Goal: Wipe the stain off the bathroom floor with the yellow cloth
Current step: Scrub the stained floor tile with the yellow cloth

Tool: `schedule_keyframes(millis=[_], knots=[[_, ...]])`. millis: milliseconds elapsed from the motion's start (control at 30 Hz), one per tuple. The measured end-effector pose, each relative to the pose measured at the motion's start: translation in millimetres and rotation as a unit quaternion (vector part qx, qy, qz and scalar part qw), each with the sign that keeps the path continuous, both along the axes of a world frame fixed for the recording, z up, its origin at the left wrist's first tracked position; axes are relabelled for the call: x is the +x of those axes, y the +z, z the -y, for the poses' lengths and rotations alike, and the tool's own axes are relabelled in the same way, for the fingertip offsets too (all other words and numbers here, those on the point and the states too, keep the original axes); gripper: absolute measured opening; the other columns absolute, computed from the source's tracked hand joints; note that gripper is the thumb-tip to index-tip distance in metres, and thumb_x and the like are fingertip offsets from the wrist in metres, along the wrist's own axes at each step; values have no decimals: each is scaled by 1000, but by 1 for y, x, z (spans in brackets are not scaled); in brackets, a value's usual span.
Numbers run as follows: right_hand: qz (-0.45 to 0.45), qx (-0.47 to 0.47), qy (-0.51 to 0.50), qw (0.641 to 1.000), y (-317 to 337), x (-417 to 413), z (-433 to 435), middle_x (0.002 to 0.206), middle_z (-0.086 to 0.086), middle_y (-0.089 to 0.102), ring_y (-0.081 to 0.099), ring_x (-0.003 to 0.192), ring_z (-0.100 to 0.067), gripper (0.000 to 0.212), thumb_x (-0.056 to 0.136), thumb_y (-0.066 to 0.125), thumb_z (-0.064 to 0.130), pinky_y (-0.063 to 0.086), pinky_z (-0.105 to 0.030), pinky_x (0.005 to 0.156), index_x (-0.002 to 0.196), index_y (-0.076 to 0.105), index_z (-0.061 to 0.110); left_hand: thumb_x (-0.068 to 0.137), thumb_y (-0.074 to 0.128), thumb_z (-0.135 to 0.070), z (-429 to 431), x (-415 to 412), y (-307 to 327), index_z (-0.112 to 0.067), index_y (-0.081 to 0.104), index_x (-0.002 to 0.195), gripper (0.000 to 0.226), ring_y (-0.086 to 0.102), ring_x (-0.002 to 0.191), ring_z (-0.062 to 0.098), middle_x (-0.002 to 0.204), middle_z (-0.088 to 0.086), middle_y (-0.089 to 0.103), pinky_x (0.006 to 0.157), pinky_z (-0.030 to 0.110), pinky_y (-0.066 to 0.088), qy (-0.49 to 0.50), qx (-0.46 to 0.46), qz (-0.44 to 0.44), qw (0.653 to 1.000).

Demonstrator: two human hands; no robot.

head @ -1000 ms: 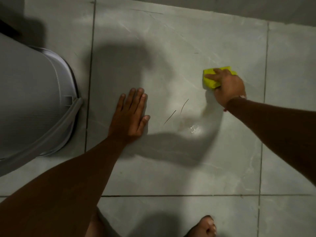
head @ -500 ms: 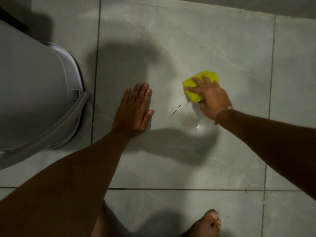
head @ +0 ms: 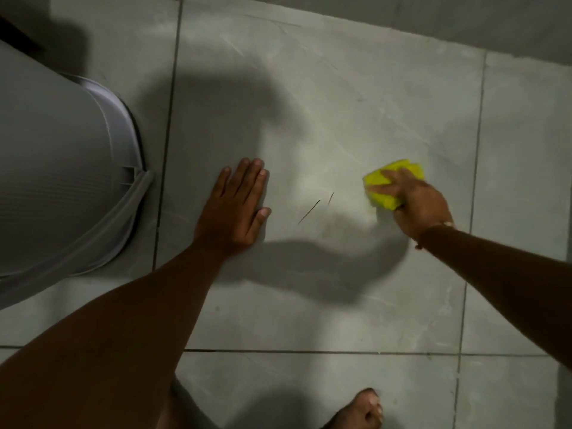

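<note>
Mid-wipe: right hand (head: 418, 205) presses the yellow cloth (head: 387, 184) on the floor (head: 340, 305), left hand (head: 235, 209) flat as a brace.

Right fingers clamp the bunched cloth against the tile; left palm lies open, empty, well apart from it. Between the hands sit two thin dark marks (head: 309, 211) and a faint dull smudge, likely the stain. Next move probably needs the cloth swept leftward over them with pressure. Count: two hands, one cloth, one bare foot (head: 360, 411), one grey bin (head: 55, 187) at left.
</note>
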State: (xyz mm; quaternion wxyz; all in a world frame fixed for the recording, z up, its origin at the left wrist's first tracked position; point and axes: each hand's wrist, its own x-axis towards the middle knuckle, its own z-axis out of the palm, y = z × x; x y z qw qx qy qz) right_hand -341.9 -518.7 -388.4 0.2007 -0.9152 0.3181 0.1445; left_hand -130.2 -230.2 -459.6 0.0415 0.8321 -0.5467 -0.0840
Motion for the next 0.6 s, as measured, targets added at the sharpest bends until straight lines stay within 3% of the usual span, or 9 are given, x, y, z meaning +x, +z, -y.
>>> schedule_keyframes(millis=[67,100,233,267,300,367,433,500,600], knots=[[-25,-40,-118,992,-6,10,10,145,-7,49,48,128,-35,48,83,59,11,42,-47,105,127,57,28,102,30,-44,1,1,-3,-9,17,161,71,10,160,29,171,12,14,128,50,10,0,-4,2,1000],[-33,-47,-115,992,-6,17,3,147,-8,46,44,131,-35,48,84,57,12,41,-46,105,129,56,27,102,30,-45,1,2,-3,-9,17,161,70,10,160,29,171,12,14,128,50,11,1,-5,2,1000],[-21,44,152,987,11,-21,-37,146,-13,44,29,139,-41,60,69,40,9,27,-59,113,123,62,22,102,31,-44,1,3,-1,-10,17,161,70,10,159,29,171,11,14,128,50,12,0,-3,9,1000],[-20,64,170,983,16,-39,-38,144,-14,47,30,139,-40,59,68,36,14,27,-60,112,120,65,21,102,31,-44,0,2,-1,-10,18,161,70,10,159,29,171,11,14,128,50,12,1,-5,9,1000],[-8,65,136,989,17,-48,-33,142,-14,50,33,137,-39,58,71,33,22,29,-59,112,118,66,20,102,31,-43,0,1,-1,-9,18,161,70,10,159,29,171,11,15,128,50,12,1,-6,9,1000],[7,29,-36,999,10,-37,-19,143,-11,50,42,133,-39,57,74,35,30,39,-51,107,124,62,22,102,32,-43,0,0,-2,-9,19,161,70,12,159,29,171,11,16,128,50,11,1,-9,14,1000],[-8,-7,-148,989,-2,-8,-17,148,-10,44,42,132,-40,52,79,48,19,39,-48,107,130,55,25,101,32,-44,1,2,-3,-9,19,161,70,13,159,30,170,12,17,128,49,11,2,-6,13,1000],[4,1,-84,996,-6,4,-34,150,-11,40,31,139,-40,57,77,51,3,28,-51,114,129,57,26,101,30,-44,1,2,-3,-9,18,161,70,12,159,29,171,12,17,128,50,11,2,-1,9,1000],[-7,48,89,995,6,-45,-58,148,-10,43,27,141,-38,61,72,39,6,21,-60,115,125,60,27,101,30,-45,2,3,-2,-9,18,161,70,11,159,29,171,11,15,128,50,10,4,7,5,1000]])
